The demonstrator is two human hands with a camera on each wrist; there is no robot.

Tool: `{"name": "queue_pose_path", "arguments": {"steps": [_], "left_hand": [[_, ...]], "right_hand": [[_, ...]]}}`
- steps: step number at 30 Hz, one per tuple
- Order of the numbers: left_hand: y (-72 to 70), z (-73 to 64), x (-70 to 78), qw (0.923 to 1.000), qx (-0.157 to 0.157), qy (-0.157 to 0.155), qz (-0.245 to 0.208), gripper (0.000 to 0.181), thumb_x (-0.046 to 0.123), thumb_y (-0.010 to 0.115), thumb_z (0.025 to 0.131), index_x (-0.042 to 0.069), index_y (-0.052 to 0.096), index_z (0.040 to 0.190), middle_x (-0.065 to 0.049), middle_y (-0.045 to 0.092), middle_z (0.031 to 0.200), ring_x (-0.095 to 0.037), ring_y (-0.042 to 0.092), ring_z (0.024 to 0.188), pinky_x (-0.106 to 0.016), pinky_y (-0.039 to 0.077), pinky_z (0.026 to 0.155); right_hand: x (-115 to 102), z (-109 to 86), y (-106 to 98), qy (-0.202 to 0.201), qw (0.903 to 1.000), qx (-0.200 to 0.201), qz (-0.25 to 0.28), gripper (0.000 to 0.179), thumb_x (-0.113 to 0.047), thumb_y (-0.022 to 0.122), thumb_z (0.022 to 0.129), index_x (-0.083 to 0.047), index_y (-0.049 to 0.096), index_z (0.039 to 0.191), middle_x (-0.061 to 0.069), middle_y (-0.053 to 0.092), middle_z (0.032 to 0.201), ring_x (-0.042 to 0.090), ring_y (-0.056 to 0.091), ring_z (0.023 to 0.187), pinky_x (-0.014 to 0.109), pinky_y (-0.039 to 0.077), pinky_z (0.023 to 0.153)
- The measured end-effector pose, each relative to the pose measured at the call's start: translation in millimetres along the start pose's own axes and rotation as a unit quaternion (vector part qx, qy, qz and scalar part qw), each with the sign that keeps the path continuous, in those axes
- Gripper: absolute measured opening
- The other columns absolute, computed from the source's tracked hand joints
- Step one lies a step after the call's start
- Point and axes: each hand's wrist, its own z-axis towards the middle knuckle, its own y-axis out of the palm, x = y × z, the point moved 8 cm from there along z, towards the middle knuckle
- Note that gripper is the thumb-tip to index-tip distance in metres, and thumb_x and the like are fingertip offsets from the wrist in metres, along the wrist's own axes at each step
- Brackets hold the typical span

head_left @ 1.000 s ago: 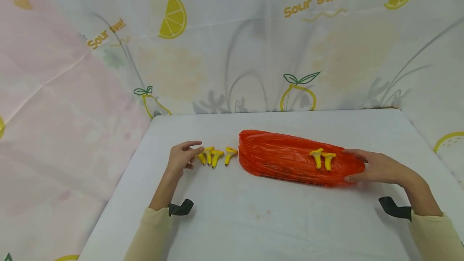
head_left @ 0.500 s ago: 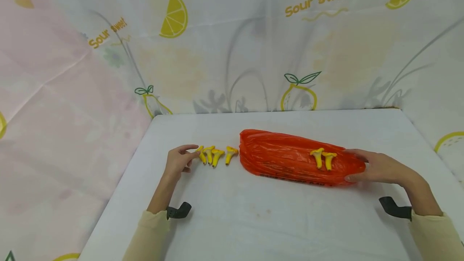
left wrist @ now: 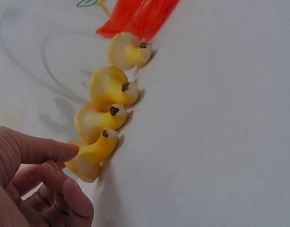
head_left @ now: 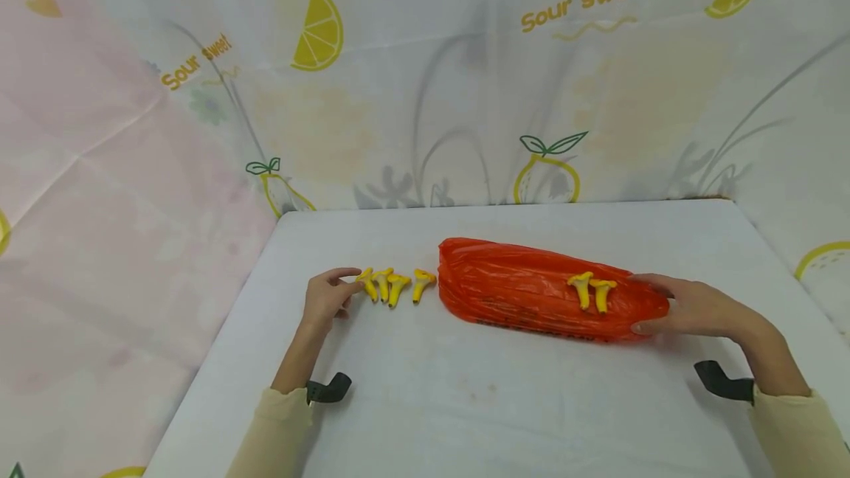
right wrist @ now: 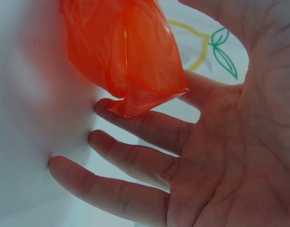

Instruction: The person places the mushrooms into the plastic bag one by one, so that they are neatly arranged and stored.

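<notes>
Several yellow chanterelle mushrooms stand in a row on the white table, left of a red plastic bag (head_left: 511,286). My left hand (head_left: 324,299) pinches the cap edge of the leftmost chanterelle (left wrist: 90,156) between thumb and index finger; its other fingers curl loosely beneath. Two more chanterelles (head_left: 581,291) lie side by side on top of the bag, near its right end. There my right hand (head_left: 700,307) spreads its thumb and index finger along the two sides of the bag. In the right wrist view its remaining fingers (right wrist: 130,153) extend loosely, tips at the table.
The white table (head_left: 478,419) ends at a hanging cloth (head_left: 425,94) printed with lemons, behind and at both sides. A dark wrist mount (head_left: 332,387) sits on the left forearm, another mount (head_left: 720,380) on the right.
My left hand has shifted slightly left and down, its thumb and index finger coming together on the leftmost chanterelle, which now shows more fully. My right hand stays at the bag's end.
</notes>
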Motion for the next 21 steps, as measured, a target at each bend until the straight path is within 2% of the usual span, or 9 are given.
{"name": "queue_pose_path", "arguments": {"steps": [21], "left_hand": [[-0.1,3.6,-5.8,0.9997,0.012,-0.002,0.021,0.029,0.012,0.074,0.087,0.005,0.071,0.114,-0.001,0.049,0.06,-0.013,0.043,0.048,-0.022,0.044,0.043]], "right_hand": [[0.1,0.6,0.5,-0.005,1.0,0.002,-0.004,0.085,-0.052,0.075,0.08,0.001,0.047,0.14,0.035,0.048,0.132,0.048,0.048,0.112,0.065,0.048,0.081]]}}
